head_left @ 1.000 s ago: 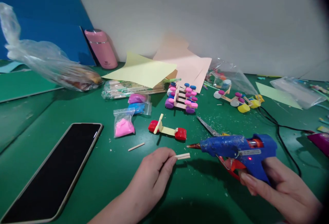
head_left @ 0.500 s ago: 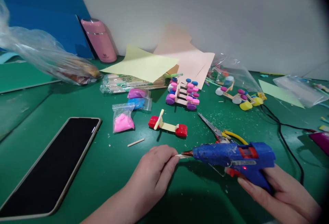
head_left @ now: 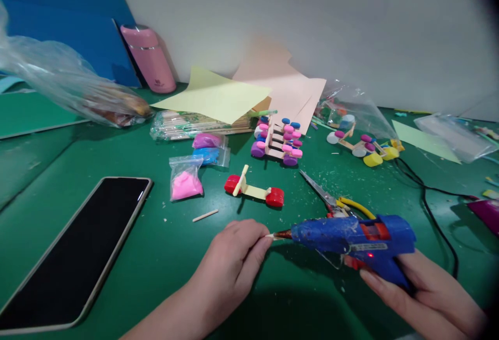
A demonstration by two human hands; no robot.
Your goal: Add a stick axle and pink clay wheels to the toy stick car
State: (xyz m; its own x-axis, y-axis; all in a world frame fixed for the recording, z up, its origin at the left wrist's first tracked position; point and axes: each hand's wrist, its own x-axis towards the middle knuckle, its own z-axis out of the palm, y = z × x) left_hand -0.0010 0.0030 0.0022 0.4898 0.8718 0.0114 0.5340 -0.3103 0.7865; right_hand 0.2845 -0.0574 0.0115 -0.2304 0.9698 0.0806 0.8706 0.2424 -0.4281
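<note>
Between the thumb and forefinger of my left hand point(head_left: 237, 262) is the end of a thin pale wooden stick point(head_left: 271, 236). My right hand point(head_left: 424, 288) grips the handle of a blue glue gun point(head_left: 351, 236), whose red light is lit. The gun's copper-coloured nozzle meets the stick's tip just beyond my left fingertips. A small model scooter point(head_left: 255, 192) with red wheels and a cream body stands behind my left hand. Close by lies a short loose stick point(head_left: 205, 215). Scissors point(head_left: 319, 189) with yellow handles are partly hidden behind the gun.
Several finished models point(head_left: 278, 145) stand farther back, with more models point(head_left: 362, 147) to the right. Bags of pink clay point(head_left: 186, 185) and blue clay point(head_left: 206, 156) lie left of centre. A phone point(head_left: 74, 251) occupies the left, a pink flask point(head_left: 150, 59) the back. A black cord point(head_left: 429, 210) runs at right.
The glue gun has shifted very slightly left, its nozzle a little farther over the stick's tip. The rest looks nearly the same.
</note>
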